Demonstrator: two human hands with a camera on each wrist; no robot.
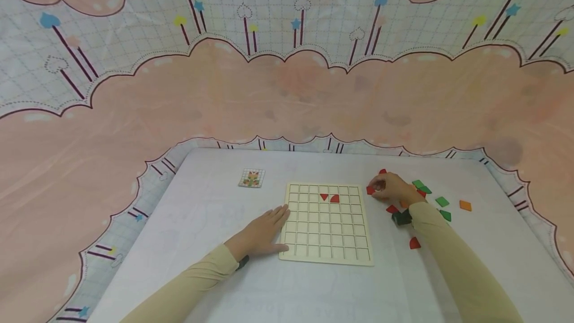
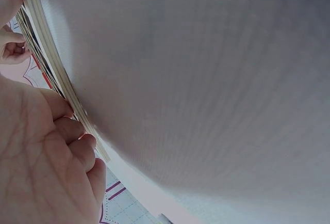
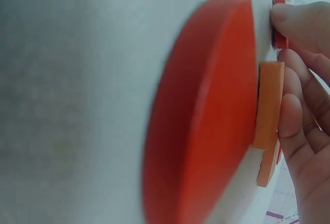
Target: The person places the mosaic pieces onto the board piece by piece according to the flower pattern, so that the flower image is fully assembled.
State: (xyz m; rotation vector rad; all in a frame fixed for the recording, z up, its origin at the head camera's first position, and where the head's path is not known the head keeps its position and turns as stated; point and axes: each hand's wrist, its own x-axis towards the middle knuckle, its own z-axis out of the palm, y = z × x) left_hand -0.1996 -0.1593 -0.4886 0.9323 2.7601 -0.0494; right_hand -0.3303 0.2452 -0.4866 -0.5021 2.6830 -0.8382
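Observation:
A pale wooden grid board (image 1: 326, 253) lies on the white table. Two red tiles sit in its upper cells, a triangle (image 1: 324, 197) and a quarter-round piece (image 1: 335, 198). Along the board's left edge rests my left hand (image 1: 264, 231), fingers straight and thumb spread lower down. To the right of the board my right hand (image 1: 392, 188) pinches a red tile (image 1: 370, 190) between thumb and fingers. That red tile (image 3: 280, 33) also shows at the thumb tip in the right wrist view, where an orange tile (image 3: 269, 105) lies beside the fingers.
Loose tiles lie around and under the right forearm, among them a green tile (image 1: 442, 202), an orange tile (image 1: 465, 205) and a red quarter-round tile (image 1: 414, 243). A small pattern card (image 1: 251, 178) lies beyond the board, to its left. A patterned cloth (image 1: 287, 98) rises behind the table.

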